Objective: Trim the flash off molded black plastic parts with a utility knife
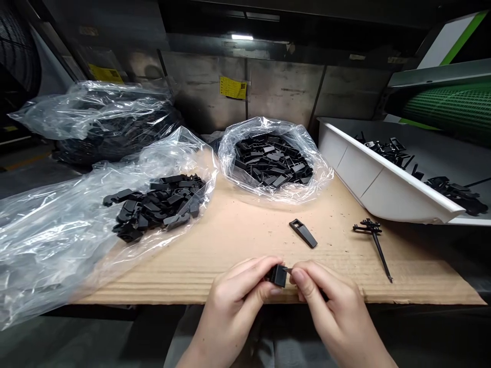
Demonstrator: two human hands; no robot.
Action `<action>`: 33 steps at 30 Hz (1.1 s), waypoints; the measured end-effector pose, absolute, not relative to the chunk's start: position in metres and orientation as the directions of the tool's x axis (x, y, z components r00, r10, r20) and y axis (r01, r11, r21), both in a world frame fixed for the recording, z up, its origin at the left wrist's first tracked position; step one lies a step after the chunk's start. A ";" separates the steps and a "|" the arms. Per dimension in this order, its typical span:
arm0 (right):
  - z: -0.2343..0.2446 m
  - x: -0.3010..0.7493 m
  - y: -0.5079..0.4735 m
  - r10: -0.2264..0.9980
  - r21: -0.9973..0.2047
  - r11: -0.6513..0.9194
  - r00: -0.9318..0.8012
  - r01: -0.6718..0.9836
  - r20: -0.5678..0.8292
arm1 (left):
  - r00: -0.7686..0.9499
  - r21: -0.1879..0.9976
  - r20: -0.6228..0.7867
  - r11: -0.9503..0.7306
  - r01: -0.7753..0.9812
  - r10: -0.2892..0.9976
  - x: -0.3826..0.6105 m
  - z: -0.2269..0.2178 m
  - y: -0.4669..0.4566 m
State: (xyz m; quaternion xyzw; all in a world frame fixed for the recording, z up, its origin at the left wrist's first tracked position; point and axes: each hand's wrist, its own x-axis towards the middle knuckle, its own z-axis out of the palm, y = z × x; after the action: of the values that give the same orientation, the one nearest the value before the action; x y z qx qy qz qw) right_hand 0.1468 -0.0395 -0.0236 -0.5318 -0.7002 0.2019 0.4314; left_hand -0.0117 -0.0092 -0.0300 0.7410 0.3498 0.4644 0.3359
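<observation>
A clear bag of black clips lies far left. My left hand and right hand both pinch one small black plastic part at the cardboard's near edge. A loose clip and black sprue lie right.

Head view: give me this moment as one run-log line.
left hand: holds black clip | right hand: pinches same clip | loose part on cardboard | sprue near white tray
</observation>
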 end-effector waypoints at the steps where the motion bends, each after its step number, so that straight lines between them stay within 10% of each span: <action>1: -0.025 0.146 -0.038 0.913 -0.729 0.370 -0.080 0.576 0.400 | 0.317 0.814 0.469 -0.543 0.205 0.824 -0.012 -0.031 -0.010; 15: -0.026 0.146 -0.052 0.893 -0.716 0.451 -0.260 0.534 0.368 | 0.204 0.777 0.511 -0.550 0.306 0.835 -0.003 -0.034 -0.009; 22: -0.013 0.157 -0.039 0.994 -0.880 0.099 -0.005 0.465 0.110 | 0.236 0.820 0.464 -0.515 0.251 0.854 -0.004 -0.035 -0.011; 33: -0.010 0.156 -0.037 0.986 -0.930 0.015 0.150 0.368 0.076 | 0.313 0.996 0.086 -0.086 -0.014 0.946 -0.016 -0.024 -0.012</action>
State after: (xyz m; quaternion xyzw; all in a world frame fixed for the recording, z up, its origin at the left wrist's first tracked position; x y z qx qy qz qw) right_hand 0.1564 -0.0367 -0.0101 -0.6115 -0.5535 0.3443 0.4486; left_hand -0.0163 -0.0120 -0.0240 0.5942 0.3921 0.4358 0.5507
